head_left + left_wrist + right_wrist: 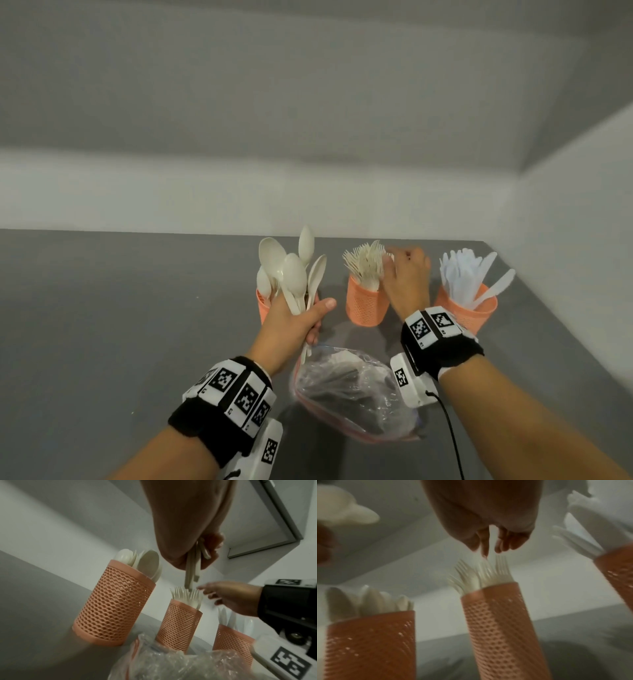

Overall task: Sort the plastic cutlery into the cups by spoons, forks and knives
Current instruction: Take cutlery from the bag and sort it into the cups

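Observation:
Three orange mesh cups stand in a row on the grey table. The left cup [264,308] holds cream spoons, the middle cup [365,305] cream forks [366,262], the right cup [469,310] white knives [466,274]. My left hand [298,318] grips a bunch of cream spoons [294,274] by their handles, just in front of the spoon cup [113,601]. My right hand [407,277] hovers beside and above the fork cup [494,615], fingers relaxed and holding nothing, fingertips [485,550] just over the fork tines [481,573].
A crumpled clear plastic bag [352,394] with an orange edge lies on the table between my wrists. A black cable [452,442] runs from the right wrist unit. White walls close the table at the back and right; bare grey table [120,308] spreads to the left.

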{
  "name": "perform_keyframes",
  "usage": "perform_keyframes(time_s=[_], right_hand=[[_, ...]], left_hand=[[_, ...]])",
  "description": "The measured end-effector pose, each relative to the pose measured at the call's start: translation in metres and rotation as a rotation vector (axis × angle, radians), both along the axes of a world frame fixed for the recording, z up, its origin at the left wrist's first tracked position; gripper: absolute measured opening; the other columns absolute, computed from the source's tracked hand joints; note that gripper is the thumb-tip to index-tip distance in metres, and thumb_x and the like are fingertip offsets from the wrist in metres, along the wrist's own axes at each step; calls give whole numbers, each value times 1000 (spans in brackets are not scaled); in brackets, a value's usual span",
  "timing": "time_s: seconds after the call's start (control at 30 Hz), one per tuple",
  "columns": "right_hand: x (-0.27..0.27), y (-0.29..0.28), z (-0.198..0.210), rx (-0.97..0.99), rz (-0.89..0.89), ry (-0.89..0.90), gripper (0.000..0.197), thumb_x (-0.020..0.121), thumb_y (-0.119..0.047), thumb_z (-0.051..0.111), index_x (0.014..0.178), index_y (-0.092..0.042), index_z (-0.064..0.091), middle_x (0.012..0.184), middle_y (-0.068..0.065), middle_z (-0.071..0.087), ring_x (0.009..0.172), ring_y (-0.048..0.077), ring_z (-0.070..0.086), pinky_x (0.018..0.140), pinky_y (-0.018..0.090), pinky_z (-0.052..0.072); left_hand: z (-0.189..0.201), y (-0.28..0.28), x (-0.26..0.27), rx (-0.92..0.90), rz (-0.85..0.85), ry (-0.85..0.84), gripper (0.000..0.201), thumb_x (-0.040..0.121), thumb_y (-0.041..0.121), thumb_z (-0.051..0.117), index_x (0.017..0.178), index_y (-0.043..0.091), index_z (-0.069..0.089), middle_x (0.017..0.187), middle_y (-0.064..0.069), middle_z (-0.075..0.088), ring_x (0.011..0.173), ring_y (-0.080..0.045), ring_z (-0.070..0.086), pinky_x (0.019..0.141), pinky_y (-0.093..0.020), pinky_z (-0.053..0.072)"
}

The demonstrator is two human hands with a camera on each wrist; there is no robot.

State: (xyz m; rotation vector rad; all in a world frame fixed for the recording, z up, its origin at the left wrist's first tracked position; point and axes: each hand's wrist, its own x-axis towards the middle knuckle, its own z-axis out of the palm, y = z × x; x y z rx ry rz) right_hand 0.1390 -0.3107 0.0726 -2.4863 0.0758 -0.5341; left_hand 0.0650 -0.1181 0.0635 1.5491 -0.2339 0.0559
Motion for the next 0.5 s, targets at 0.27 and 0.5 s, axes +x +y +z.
perform_keyframes(time_s=[0.27, 0.5], right_hand=[[-54, 76, 16, 586, 545, 278, 56, 73, -35, 75, 118, -15, 49, 106, 1, 66, 98, 9, 64, 82, 25, 51], [-42, 73, 17, 1383, 427, 370, 9, 90, -8, 56, 97, -12, 61, 60, 1, 65, 71, 15, 69, 66, 27, 58]], left_hand=[[4, -19, 5, 330, 40, -162, 23, 81, -3, 61, 101, 8, 56, 85, 2, 65, 83, -5, 63, 72, -20, 53], [7, -9, -7, 540, -106, -223, 75, 70, 24, 78, 135, 18, 39, 126, 2, 45, 116, -8, 46, 101, -23, 40]])
